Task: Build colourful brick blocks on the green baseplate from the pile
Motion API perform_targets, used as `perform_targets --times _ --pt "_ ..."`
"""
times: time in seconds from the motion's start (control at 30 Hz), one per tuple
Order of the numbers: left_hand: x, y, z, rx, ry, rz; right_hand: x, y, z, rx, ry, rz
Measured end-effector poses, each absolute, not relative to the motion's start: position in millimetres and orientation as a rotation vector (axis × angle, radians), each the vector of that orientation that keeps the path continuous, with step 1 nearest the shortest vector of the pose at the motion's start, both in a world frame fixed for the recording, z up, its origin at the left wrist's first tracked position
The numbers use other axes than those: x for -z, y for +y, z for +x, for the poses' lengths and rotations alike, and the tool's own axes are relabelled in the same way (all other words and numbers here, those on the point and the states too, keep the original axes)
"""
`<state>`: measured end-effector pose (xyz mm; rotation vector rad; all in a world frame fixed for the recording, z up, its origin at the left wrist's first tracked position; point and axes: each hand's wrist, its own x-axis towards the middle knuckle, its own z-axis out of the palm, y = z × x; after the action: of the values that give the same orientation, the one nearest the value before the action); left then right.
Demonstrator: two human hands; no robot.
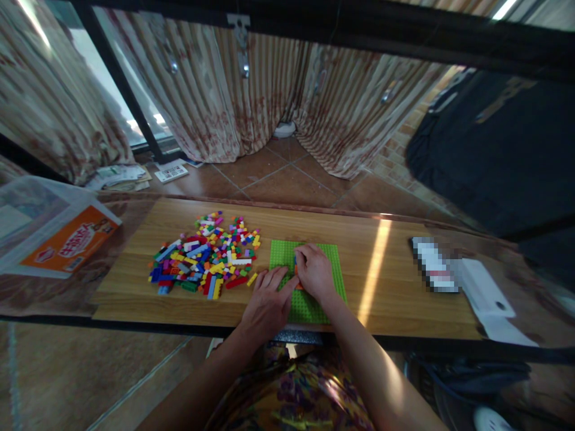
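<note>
A green studded baseplate (pixel 330 254) lies on the wooden board in front of me. Small orange and blue building bricks (pixel 299 287) show on it, mostly covered by my hands. My right hand (pixel 315 274) is bent over the plate, its fingers curled together and pinching at these bricks; the fingertips are partly hidden. Flat over the plate's left side rests my left hand (pixel 268 302), fingers stretched out and apart, with the tip of one touching beside the bricks. Left of it spreads a loose heap of coloured building bricks (pixel 202 257).
A clear plastic box (pixel 49 203) with an orange label stands at the far left. On the right lie a phone (pixel 433 263), its screen blurred, and a white flat object (pixel 487 290). Striped curtains (pixel 215 90) hang beyond the table, below a dark bar (pixel 287 24).
</note>
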<state>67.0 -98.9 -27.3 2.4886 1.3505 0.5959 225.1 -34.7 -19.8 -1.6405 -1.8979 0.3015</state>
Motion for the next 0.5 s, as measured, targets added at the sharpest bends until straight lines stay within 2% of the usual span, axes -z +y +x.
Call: perform_targets --times 0.3,0.5 --pt "29.4 -99.2 67.7 -0.616 1.352 2.464 20.5 -34.4 225.3 -0.325 -1.875 -1.613" --pt "29.9 -98.4 68.0 -0.694 1.362 2.372 22.2 -33.2 232.3 -0.524 -1.635 -1.456"
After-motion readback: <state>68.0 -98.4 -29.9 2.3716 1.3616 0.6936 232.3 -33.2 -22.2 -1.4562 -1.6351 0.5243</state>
